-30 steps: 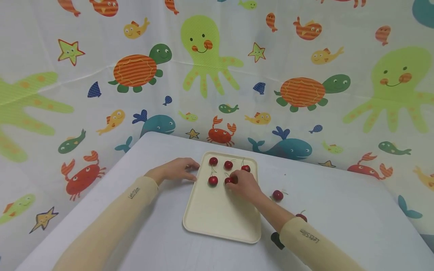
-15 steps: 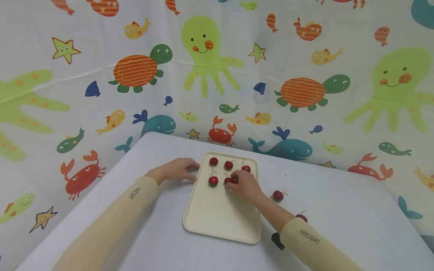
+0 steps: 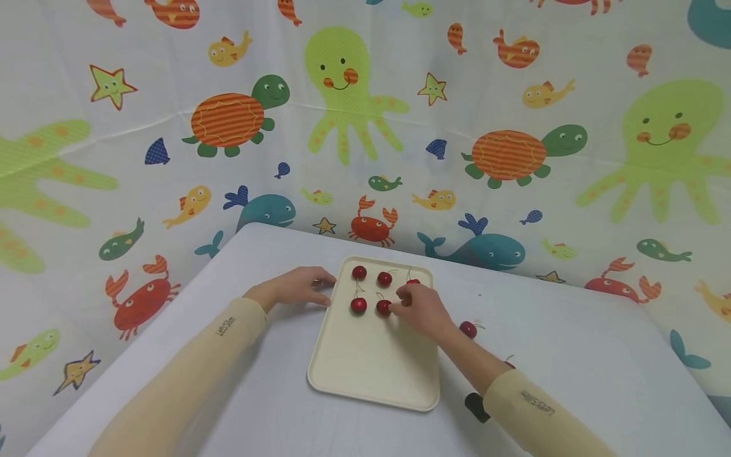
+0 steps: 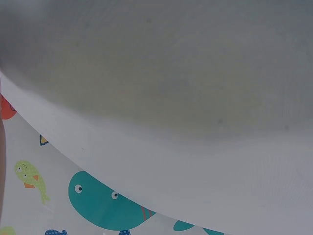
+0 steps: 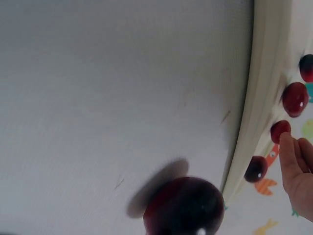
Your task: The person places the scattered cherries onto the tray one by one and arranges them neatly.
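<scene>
A cream tray (image 3: 371, 374) lies on the white table with several red cherries at its far end. My right hand (image 3: 422, 311) is over the tray's right side, its fingertips right at a cherry (image 3: 384, 308) in the nearer row. In the right wrist view, the fingers of that hand (image 5: 299, 174) show beside this cherry (image 5: 280, 131). To its left lies another cherry (image 3: 358, 305). Behind are two more cherries, one at the left (image 3: 359, 273) and one in the middle (image 3: 384, 279). My left hand (image 3: 297, 285) rests with relaxed fingers at the tray's left rim.
Right of the tray, a cherry (image 3: 468, 329) lies on the table, and another cherry (image 3: 509, 364) is mostly hidden by my right forearm. A small black object (image 3: 477, 407) shows beside the right sleeve. A sea-animal curtain (image 3: 365, 127) hangs behind the table.
My right hand has drawn slightly right, its fingers loosening from the cherry, which stays on the tray and shows more fully. The left hand has not moved.
</scene>
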{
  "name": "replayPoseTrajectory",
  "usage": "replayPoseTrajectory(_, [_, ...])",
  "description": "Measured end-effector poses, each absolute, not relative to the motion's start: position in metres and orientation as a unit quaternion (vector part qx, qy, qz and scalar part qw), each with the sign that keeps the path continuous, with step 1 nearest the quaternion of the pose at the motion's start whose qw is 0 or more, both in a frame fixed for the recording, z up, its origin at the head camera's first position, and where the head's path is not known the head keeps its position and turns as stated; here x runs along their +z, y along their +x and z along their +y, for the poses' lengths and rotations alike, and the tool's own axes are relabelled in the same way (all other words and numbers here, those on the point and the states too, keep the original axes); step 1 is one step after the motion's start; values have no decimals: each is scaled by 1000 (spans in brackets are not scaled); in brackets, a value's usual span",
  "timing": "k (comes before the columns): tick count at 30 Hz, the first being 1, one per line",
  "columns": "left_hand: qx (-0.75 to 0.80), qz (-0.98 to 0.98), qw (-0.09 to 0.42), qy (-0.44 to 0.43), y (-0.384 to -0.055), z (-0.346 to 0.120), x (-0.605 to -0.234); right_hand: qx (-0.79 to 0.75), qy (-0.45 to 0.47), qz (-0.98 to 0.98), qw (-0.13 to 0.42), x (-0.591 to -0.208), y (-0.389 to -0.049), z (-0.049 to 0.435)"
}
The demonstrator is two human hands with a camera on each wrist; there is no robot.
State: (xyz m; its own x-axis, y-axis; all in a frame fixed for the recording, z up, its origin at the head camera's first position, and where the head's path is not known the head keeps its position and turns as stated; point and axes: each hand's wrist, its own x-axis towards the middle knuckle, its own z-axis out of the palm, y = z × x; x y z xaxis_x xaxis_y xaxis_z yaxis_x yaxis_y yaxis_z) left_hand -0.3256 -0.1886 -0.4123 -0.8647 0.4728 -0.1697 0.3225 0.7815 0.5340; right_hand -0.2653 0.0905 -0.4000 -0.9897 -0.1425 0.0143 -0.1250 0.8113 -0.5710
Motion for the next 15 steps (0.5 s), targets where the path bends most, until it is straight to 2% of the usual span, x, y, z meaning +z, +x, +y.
replayPoseTrajectory(15, [249, 934, 151, 209, -325, -187, -411, -332, -22, 943, -5, -377, -266, 140])
